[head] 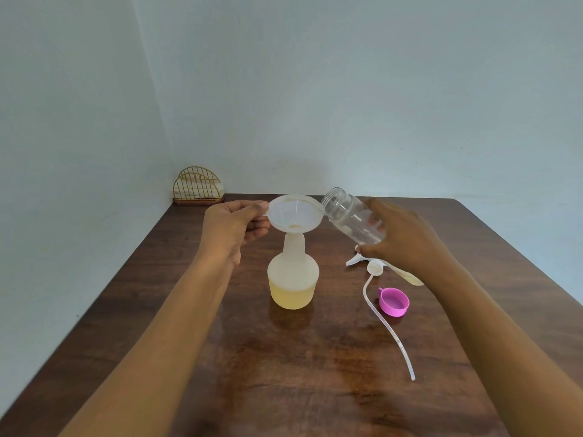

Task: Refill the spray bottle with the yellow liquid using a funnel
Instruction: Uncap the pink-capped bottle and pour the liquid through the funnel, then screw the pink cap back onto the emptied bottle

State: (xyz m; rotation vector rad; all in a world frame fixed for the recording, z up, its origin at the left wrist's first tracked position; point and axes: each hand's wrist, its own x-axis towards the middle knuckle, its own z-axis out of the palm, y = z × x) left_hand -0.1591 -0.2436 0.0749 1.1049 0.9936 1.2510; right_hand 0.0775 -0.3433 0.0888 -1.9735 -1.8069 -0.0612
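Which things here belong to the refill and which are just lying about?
Job:
funnel, held by left hand, in spray bottle
clear jar, tipped by right hand
spray head with tube, on table

Lying about:
pink cap
wire napkin holder

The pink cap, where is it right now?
In the head view the pink cap lies on the table, right of the spray bottle and just beside the thin tube.

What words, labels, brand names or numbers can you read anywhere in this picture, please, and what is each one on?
There is no readable text. The spray bottle, the funnel, the clear bottle, the pink cap and the wire holder all show plain surfaces, with no label, brand or number visible.
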